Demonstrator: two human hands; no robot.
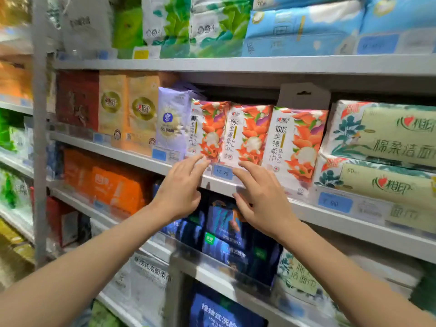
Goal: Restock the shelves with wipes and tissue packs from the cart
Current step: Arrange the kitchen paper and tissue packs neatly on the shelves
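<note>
Shelving packed with tissue and wipe packs, seen from close up. On the middle shelf [141,159], three orange-flowered cotton tissue packs upright in a row with sides touching: left pack [207,131], middle pack [247,135], right pack [295,142]. Both bare arms raised toward that row.

Left hand [179,185] released, fingers straight and slightly spread, fingertips [200,159] touching the bottom edge of the left pack. Right hand [259,199] released too, fingers straight, tips at the foot of the middle pack, just right of the blue price tag [223,172] that reads 12.90 on the shelf lip. Neither hand curled round anything.

Just left of the row, a pale purple pack [172,121], then two gold-yellow packs [127,109]. To the right, two green-and-beige facial tissue packs [389,133] stacked flat, one on the other. Above, on the top shelf, green leafy packs [188,24] beside light blue packs [306,27]. Below, behind the hands, dark blue packs [226,227], and further left orange packs [113,185]. Edges of the view blurred, so the small print is unreadable there.
</note>
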